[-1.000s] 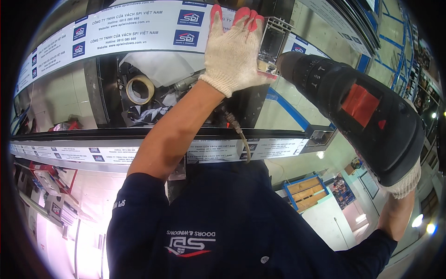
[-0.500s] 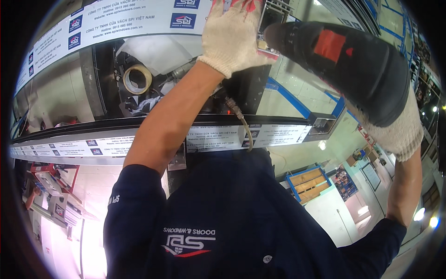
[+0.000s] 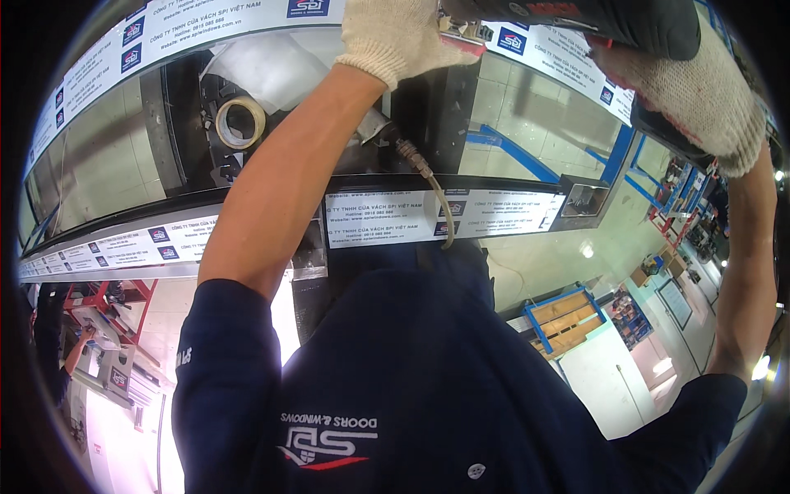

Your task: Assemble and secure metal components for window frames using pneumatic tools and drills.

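Observation:
My right hand (image 3: 695, 95), in a cream knitted glove, grips a black cordless drill (image 3: 646, 29) by its handle at the upper right. The drill's front end points left, toward a small metal fitting (image 3: 467, 31) near the top edge. My left hand (image 3: 391, 41), gloved too, lies over the far frame bar (image 3: 206, 29), which is covered in printed white film. Its thumb stretches along beside the metal fitting; the other fingers run out of the picture, so their grip is hidden. The drill's tip is also not clearly visible.
A nearer film-covered bar (image 3: 370, 218) crosses in front of my body. Between the bars lie a tape roll (image 3: 240, 123), a crumpled white sheet (image 3: 271, 70) and an air tool with a hose (image 3: 424, 169). Blue metal framing (image 3: 518, 156) stands right; a wooden pallet (image 3: 564, 321) sits farther off.
The drill and my right hand have moved up and farther from me, with the drill partly leaving the top edge. My left hand has shifted slightly up and left, its fingers now out of view.

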The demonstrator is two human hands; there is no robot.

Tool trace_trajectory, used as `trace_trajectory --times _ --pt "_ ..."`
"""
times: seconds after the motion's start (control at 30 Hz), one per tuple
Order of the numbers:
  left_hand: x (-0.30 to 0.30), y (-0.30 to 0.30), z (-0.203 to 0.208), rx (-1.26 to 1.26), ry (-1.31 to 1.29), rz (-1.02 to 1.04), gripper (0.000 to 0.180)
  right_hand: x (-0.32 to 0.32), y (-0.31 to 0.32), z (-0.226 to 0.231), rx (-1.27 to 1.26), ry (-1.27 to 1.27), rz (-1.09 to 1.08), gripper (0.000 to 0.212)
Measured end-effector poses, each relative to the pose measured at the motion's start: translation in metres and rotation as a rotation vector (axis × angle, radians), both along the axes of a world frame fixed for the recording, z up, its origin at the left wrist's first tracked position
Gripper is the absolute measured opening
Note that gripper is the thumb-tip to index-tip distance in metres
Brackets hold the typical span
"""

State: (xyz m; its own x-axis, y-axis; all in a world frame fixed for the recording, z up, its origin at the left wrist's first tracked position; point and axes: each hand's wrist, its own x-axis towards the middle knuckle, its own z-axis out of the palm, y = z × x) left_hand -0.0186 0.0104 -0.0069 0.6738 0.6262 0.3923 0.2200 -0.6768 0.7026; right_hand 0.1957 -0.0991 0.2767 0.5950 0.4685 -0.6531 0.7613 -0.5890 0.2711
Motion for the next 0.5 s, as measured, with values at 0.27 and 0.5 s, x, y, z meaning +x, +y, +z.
trace_trajectory --times 0.27,0.5 --pt "0.004 -0.002 0.015 0.117 0.205 0.037 0.104 0.225 -0.142 0.027 0.095 0.046 0.158 0.042" --pt "-0.003 0.004 -0.026 0.162 -0.059 0.061 0.110 0.121 -0.038 -0.032 0.217 0.053 0.332 0.047"
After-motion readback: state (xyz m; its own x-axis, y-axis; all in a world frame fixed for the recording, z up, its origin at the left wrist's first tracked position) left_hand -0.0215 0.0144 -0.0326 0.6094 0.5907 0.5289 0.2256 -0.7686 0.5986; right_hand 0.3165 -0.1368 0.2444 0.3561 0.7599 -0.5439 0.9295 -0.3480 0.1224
